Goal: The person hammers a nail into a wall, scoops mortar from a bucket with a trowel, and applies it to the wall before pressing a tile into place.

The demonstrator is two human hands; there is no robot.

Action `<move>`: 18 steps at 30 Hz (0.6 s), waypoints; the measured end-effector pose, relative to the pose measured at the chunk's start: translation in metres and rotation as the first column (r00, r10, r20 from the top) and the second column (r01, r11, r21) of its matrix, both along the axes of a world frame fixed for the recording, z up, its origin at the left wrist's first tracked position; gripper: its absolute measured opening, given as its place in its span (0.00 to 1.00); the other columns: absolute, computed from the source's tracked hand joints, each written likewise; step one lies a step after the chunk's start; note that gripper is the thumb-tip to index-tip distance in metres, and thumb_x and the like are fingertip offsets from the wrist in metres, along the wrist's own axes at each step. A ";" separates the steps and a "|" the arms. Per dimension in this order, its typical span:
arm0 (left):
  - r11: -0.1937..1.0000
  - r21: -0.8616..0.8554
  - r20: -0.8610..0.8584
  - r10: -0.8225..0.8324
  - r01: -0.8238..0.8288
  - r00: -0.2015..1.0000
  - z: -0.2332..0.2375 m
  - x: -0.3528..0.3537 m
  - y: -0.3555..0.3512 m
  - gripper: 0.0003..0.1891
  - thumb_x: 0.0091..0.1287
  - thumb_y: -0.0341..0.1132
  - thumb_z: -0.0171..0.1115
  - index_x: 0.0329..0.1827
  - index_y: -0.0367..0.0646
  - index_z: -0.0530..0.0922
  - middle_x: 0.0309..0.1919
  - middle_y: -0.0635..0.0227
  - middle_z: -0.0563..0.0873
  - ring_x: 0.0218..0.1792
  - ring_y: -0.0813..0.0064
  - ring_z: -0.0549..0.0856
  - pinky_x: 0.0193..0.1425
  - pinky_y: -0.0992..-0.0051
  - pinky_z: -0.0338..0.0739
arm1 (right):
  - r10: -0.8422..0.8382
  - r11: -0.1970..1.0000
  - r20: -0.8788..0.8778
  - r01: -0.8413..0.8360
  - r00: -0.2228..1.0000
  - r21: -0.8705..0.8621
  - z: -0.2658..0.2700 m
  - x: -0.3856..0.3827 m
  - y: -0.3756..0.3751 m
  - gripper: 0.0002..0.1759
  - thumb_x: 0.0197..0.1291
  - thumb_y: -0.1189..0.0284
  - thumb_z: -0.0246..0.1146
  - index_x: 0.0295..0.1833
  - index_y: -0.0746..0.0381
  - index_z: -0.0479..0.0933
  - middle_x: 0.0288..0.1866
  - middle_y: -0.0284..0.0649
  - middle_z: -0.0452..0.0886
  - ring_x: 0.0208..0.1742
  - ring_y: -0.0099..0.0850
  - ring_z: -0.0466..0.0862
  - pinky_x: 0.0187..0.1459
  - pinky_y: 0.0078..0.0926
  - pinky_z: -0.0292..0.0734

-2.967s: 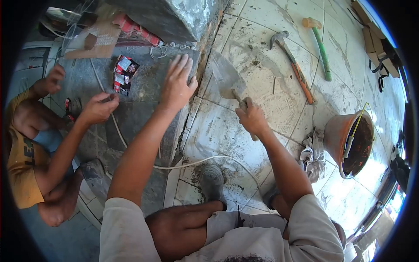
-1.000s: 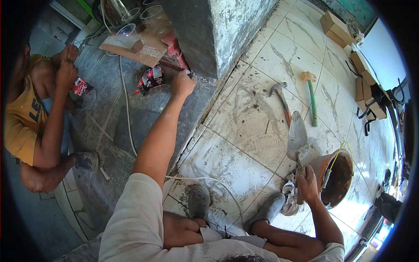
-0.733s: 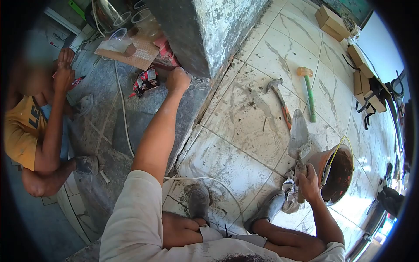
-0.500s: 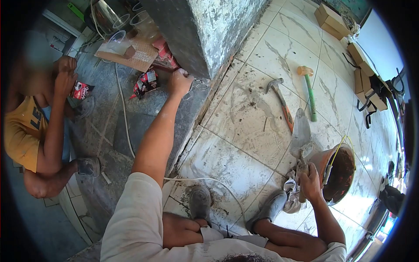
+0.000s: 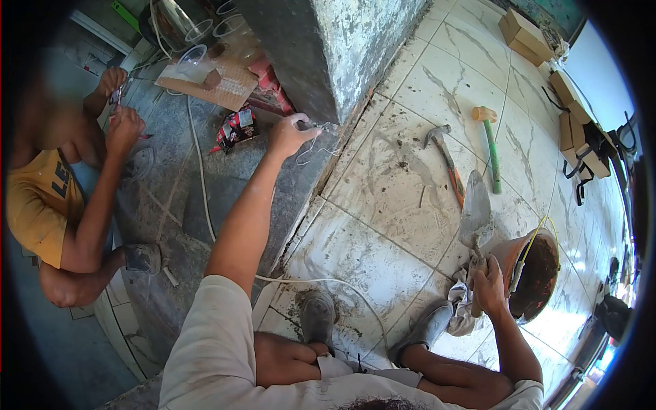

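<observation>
My left hand [image 5: 290, 137] reaches to the foot of the pillar [image 5: 294, 61], its thumb and fingertips pinched on a thin tangle of pale string [image 5: 321, 131]. A black and red packet [image 5: 236, 128] lies just left of it on the dark floor. My right hand [image 5: 488, 287] is wrapped round the handle of a trowel [image 5: 476, 212], whose blade points away over the tiles. The orange bucket [image 5: 509, 254] stands right beside that hand, and a crumpled grey cloth [image 5: 462, 307] lies under it.
A claw hammer [image 5: 447, 164] and a green-handled mallet [image 5: 490, 147] lie on the tiles. A co-worker in a yellow shirt [image 5: 41, 212] crouches at the left. Cardboard with plastic cups [image 5: 236, 85] sits beside the pillar. A white cable [image 5: 321, 279] crosses the floor near my boots.
My left hand has shifted slightly right, and the string now shows at its fingertips. The co-worker's hands have moved apart and the packet near them has changed position. My right hand stays on the trowel.
</observation>
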State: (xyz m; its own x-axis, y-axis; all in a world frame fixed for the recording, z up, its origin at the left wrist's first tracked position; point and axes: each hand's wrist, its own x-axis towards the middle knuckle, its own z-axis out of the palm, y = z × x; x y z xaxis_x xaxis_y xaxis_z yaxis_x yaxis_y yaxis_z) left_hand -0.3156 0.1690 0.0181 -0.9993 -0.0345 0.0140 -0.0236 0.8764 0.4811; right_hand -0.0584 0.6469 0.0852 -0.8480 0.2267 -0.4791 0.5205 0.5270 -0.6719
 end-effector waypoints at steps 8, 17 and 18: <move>0.974 -0.214 -0.023 0.065 -0.069 0.998 0.010 0.014 0.020 0.41 0.49 0.65 0.69 0.55 0.38 0.80 0.45 0.48 0.86 0.48 0.53 0.85 0.52 0.59 0.77 | -0.004 0.999 -0.038 0.002 0.999 -0.032 0.000 0.002 -0.002 0.13 0.53 0.70 0.58 0.43 0.67 0.70 0.24 0.40 0.75 0.24 0.27 0.76 0.27 0.28 0.71; 0.999 0.035 0.119 0.021 -0.026 0.993 0.015 0.019 0.052 0.40 0.52 0.66 0.65 0.52 0.36 0.81 0.46 0.49 0.86 0.50 0.55 0.85 0.56 0.57 0.73 | -0.015 1.000 -0.026 0.015 1.000 -0.017 0.011 0.003 -0.007 0.13 0.54 0.72 0.58 0.44 0.66 0.70 0.25 0.38 0.75 0.24 0.26 0.76 0.27 0.26 0.70; 0.991 -0.087 0.107 0.113 -0.104 0.988 0.016 0.021 0.056 0.39 0.52 0.66 0.66 0.52 0.37 0.81 0.46 0.49 0.86 0.51 0.55 0.84 0.56 0.57 0.73 | -0.012 1.000 -0.029 0.012 0.999 -0.017 0.009 0.004 -0.006 0.13 0.54 0.72 0.58 0.44 0.66 0.70 0.25 0.38 0.75 0.24 0.26 0.76 0.27 0.26 0.70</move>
State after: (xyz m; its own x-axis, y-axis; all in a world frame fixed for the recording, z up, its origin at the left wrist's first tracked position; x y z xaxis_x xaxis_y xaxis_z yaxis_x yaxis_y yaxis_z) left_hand -0.2944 0.2245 0.0346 -0.9851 -0.1465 -0.0903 -0.1706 0.9014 0.3981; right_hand -0.0546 0.6411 0.0947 -0.8590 0.2291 -0.4579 0.5066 0.5092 -0.6957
